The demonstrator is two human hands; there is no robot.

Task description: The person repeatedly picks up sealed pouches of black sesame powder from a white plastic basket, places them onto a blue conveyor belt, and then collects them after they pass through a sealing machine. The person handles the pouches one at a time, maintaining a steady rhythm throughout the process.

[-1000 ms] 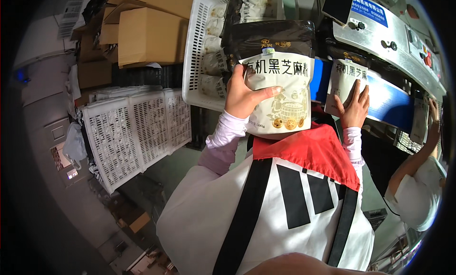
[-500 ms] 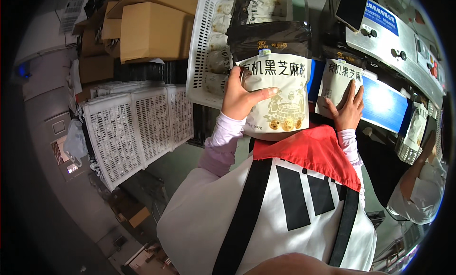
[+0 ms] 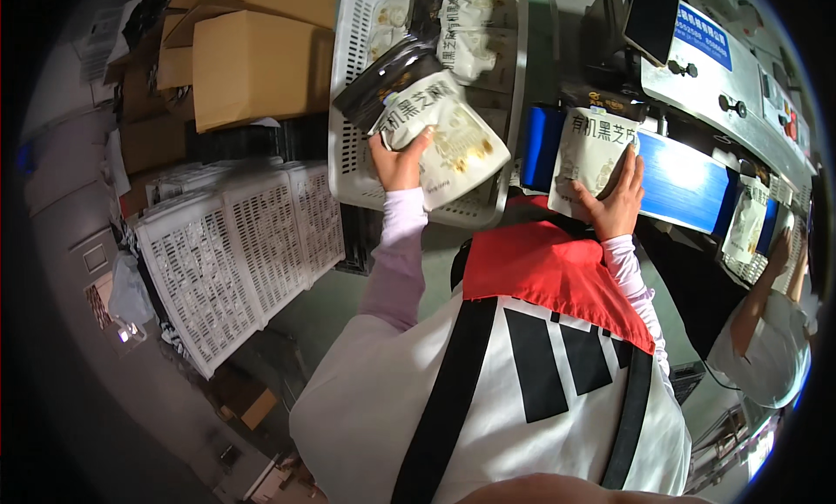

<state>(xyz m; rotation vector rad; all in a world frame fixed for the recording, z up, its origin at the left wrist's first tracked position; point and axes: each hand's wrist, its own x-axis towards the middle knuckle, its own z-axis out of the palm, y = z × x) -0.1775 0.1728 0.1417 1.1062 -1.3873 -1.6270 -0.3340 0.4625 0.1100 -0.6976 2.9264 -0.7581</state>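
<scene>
My left hand (image 3: 401, 164) grips a white and black stand-up pouch (image 3: 457, 151) near its lower left side, thumb across the front. This pouch is tilted, its black top toward the upper left, above a white plastic crate (image 3: 347, 180). Several similar pouches (image 3: 477, 42) lie inside the crate. On the right, my right hand (image 3: 616, 199) is closed on the lower right part of another such pouch (image 3: 592, 151), thumb on its front and fingers along its edge. That pouch stands nearly upright at the near end of a blue conveyor belt (image 3: 684, 177).
A metal machine (image 3: 705, 77) with black knobs runs behind the belt, a black phone-like screen (image 3: 651, 18) at its corner. Cardboard boxes (image 3: 261, 64) and stacked white crates (image 3: 248, 251) stand left. A co-worker's arm (image 3: 758, 317) is at right, near another pouch (image 3: 747, 216).
My left hand has moved left over the crate, tilting its pouch to the left. The right hand's pouch appears slightly further left in view, still held.
</scene>
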